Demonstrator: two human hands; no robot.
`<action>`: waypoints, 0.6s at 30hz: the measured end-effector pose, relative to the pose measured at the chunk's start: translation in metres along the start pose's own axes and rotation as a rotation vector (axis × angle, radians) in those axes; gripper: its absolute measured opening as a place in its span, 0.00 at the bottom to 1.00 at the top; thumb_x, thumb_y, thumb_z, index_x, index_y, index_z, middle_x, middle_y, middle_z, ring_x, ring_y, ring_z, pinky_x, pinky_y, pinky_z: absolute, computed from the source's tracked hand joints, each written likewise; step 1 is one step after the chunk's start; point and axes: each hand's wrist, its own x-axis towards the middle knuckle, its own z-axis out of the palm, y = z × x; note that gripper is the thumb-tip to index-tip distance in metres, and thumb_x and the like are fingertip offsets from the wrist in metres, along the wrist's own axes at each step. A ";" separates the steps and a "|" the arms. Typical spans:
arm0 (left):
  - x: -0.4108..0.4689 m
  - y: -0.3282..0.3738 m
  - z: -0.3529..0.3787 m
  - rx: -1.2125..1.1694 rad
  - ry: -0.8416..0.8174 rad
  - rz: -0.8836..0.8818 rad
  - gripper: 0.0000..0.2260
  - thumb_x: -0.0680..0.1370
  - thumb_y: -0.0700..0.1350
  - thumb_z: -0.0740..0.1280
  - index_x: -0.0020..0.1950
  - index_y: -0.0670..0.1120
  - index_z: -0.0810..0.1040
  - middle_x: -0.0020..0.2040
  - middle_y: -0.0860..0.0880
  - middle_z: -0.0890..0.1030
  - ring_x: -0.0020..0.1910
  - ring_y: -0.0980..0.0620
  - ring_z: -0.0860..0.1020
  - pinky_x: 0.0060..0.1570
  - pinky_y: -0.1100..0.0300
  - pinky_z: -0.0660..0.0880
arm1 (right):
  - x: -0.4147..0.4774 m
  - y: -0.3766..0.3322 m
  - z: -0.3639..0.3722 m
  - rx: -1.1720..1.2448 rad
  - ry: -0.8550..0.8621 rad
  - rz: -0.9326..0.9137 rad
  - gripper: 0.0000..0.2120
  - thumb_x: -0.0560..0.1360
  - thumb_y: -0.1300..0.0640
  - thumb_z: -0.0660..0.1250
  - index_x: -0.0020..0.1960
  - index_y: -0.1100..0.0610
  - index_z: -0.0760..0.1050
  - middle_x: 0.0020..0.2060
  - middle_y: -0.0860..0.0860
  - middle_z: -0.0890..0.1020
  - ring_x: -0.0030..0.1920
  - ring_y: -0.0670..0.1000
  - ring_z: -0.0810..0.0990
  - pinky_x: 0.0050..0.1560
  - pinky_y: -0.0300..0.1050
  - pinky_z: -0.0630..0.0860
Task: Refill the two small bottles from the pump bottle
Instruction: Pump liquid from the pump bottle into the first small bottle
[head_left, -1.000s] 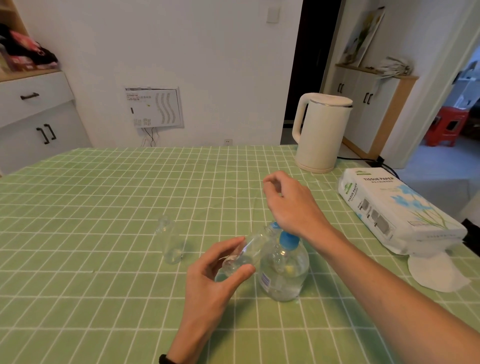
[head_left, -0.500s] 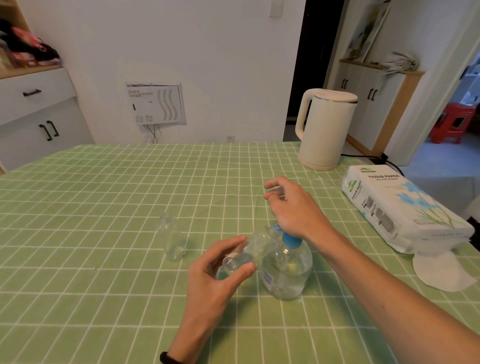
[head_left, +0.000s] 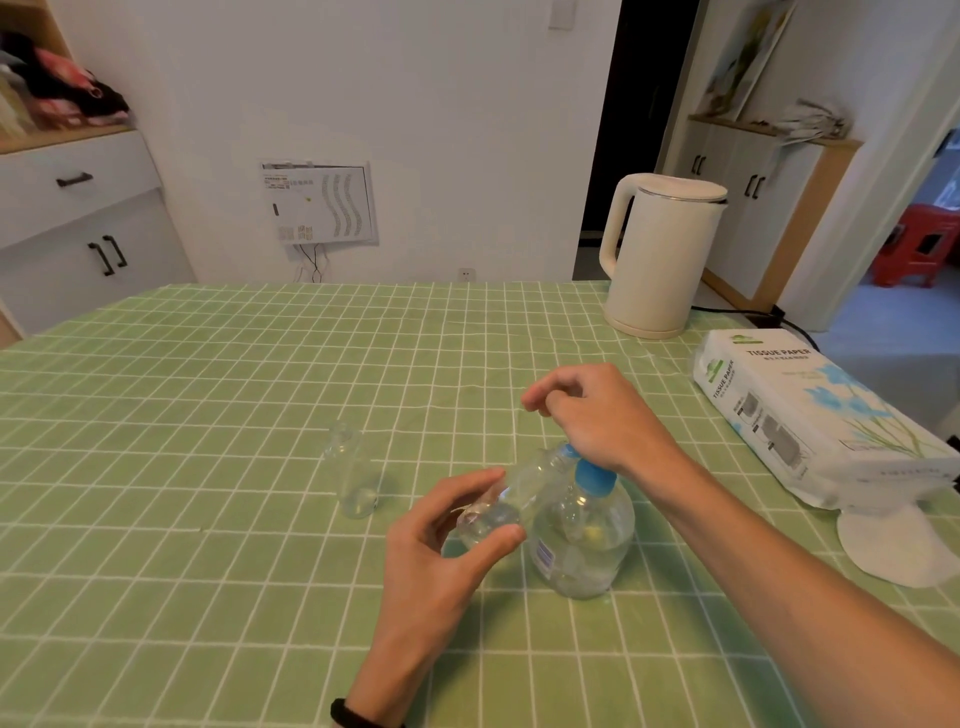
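Right hand slightly lower on pump bottle

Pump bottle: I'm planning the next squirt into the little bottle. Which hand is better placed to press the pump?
Right, I'd say. The right hand sits on the blue pump head of the pump bottle; the left hand grips the tilted small bottle beside it.
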 end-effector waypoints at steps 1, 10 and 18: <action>0.000 0.000 0.000 0.005 -0.002 0.000 0.22 0.66 0.48 0.82 0.59 0.58 0.87 0.58 0.52 0.89 0.60 0.50 0.86 0.60 0.64 0.80 | -0.001 0.000 0.001 -0.011 -0.016 0.009 0.16 0.81 0.63 0.61 0.50 0.50 0.87 0.48 0.50 0.89 0.53 0.58 0.87 0.57 0.55 0.84; 0.001 0.001 0.000 0.013 -0.007 0.011 0.21 0.67 0.48 0.82 0.59 0.60 0.87 0.58 0.53 0.89 0.60 0.51 0.86 0.60 0.64 0.80 | 0.002 0.000 -0.001 0.018 0.001 -0.012 0.14 0.82 0.60 0.63 0.48 0.48 0.86 0.46 0.43 0.88 0.50 0.51 0.87 0.54 0.48 0.83; 0.001 0.001 0.001 0.003 0.003 0.025 0.21 0.67 0.48 0.82 0.59 0.60 0.87 0.58 0.53 0.89 0.59 0.51 0.86 0.59 0.64 0.80 | 0.006 0.001 -0.001 0.030 0.004 -0.018 0.14 0.82 0.60 0.63 0.46 0.47 0.86 0.46 0.41 0.87 0.50 0.48 0.87 0.53 0.46 0.83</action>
